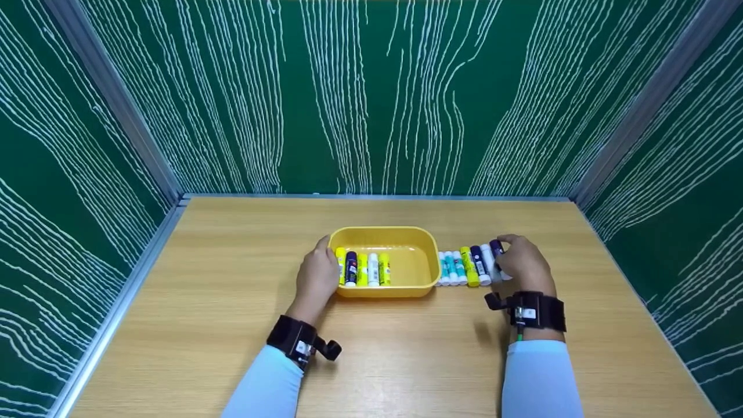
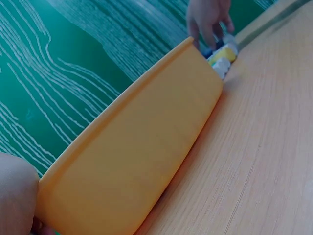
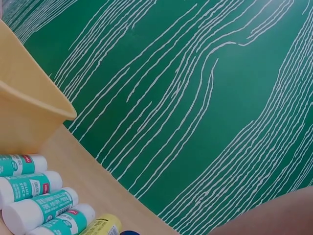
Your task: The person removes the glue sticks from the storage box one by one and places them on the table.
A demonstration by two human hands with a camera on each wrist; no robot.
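My left hand [image 1: 317, 271] grips the left end of a yellow plastic bin [image 1: 409, 292]. Inside the bin, several glue sticks stand side by side along its left part, including a dark blue one [image 1: 351, 268] and a white one [image 1: 373, 270]. Outside, against the bin's right side, runs a row of glue sticks with white-and-teal [image 3: 45, 205], yellow [image 1: 469, 266] and dark-capped ones. At the row's right end my right hand [image 1: 525, 264] reaches down over a dark-capped glue stick [image 1: 497, 248]. Its fingers [image 2: 210, 35] look spread and fairly straight; their contact with the stick is partly hidden.
Bin and sticks rest on a wooden table [image 1: 395, 354]. Green panels [image 1: 406, 104] with white wavy lines rise behind and at both sides, joined by grey metal frame bars [image 1: 125, 104]. A black strap with a small camera [image 1: 537, 313] sits on each wrist.
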